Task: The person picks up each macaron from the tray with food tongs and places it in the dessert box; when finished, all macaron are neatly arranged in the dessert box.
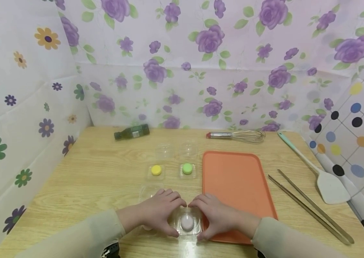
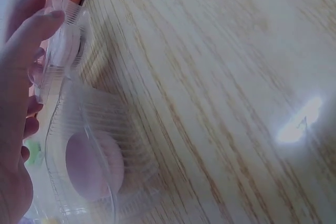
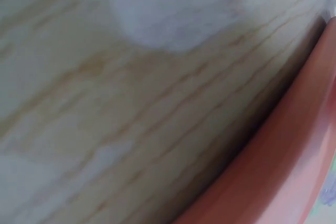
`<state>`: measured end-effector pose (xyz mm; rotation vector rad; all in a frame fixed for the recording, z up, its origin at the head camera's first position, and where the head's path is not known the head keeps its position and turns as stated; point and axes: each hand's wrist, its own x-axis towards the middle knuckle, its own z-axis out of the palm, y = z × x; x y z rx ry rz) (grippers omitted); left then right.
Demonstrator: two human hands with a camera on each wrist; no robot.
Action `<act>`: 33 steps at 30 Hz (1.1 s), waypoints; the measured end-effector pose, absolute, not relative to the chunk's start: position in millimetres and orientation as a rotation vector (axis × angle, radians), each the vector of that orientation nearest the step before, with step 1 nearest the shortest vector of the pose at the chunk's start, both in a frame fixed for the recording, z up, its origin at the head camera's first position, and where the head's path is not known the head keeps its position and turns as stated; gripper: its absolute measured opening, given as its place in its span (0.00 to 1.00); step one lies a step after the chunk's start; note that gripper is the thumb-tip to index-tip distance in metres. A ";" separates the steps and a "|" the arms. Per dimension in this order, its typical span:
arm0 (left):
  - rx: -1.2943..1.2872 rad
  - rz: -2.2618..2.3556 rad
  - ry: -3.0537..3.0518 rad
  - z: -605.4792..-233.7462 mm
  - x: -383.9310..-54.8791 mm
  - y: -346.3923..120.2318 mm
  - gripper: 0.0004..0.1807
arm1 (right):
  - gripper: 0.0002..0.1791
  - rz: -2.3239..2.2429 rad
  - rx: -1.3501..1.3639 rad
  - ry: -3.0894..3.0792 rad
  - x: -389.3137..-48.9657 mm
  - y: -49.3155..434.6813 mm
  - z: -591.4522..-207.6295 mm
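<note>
A clear plastic box (image 1: 182,235) with a pale purple macaron (image 1: 187,223) inside stands in front of me. My left hand (image 1: 160,212) holds its left side, thumb at the near corner and fingers at the far one. My right hand (image 1: 215,215) grips the right side the same way, overlapping the orange tray's edge. Beside the left hand is a second clear box (image 2: 139,179) holding a pink macaron (image 2: 94,166), mostly hidden under the left hand in the head view. The right wrist view shows the tabletop and tray edge, not the hand.
Behind the hands, a yellow macaron (image 1: 156,170) and a green macaron (image 1: 187,168) sit in open clear boxes. An orange tray (image 1: 230,186) lies at right, then metal tongs (image 1: 311,208) and a spatula (image 1: 331,188). A whisk (image 1: 236,135) and dark green bottle (image 1: 133,132) lie at the back.
</note>
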<state>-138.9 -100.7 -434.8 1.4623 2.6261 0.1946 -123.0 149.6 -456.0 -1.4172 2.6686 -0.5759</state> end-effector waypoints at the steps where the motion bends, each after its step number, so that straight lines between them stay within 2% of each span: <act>1: 1.460 0.191 2.630 -435.3 -139.0 -100.3 0.43 | 0.43 -0.582 -1.409 2.667 -122.7 149.6 -455.9; 14: 1.490 0.189 2.648 -437.4 -139.6 -99.8 0.41 | 0.43 -0.574 -1.509 2.717 -119.9 150.6 -458.1; 24: 1.486 0.176 2.656 -436.0 -141.1 -101.9 0.42 | 0.43 -0.556 -1.413 2.730 -122.6 147.6 -457.0; 30: 1.406 0.267 2.681 -426.8 -146.0 -112.1 0.47 | 0.47 -0.684 -1.243 2.678 -126.2 145.7 -447.4; 33: 1.337 0.324 2.715 -422.2 -151.8 -125.0 0.46 | 0.46 -0.745 -1.206 2.684 -132.9 141.1 -440.3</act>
